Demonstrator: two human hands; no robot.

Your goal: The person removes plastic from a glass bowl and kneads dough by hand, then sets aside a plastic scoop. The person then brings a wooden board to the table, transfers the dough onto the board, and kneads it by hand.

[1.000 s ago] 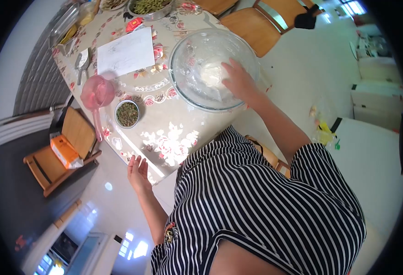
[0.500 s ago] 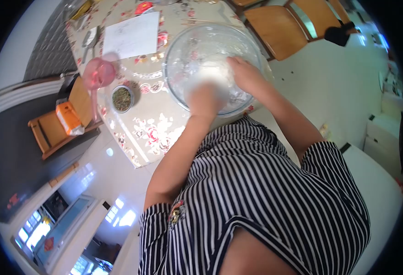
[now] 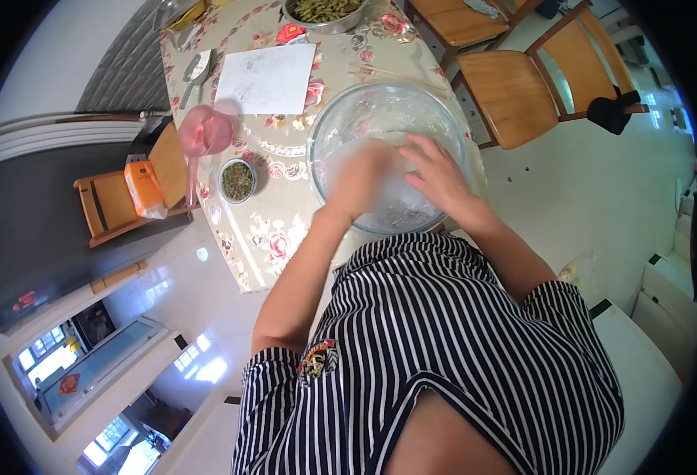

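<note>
Brought left hand (image 3: 362, 180) from outside glass bowl (image 3: 372, 100) to inside. Saw pale dough (image 3: 396, 138) in bowl, mostly hidden, near right hand (image 3: 441, 176) with fingers apart. Couldn't read left fingers through blur. Risked skidding bowl by pushing sideways, rim ungripped.

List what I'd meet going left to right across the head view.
Orange-and-white packet → grey scoop → small round bowl of green-brown bits → small red item → large clear glass bowl → black fabric item on a chair back.
</note>
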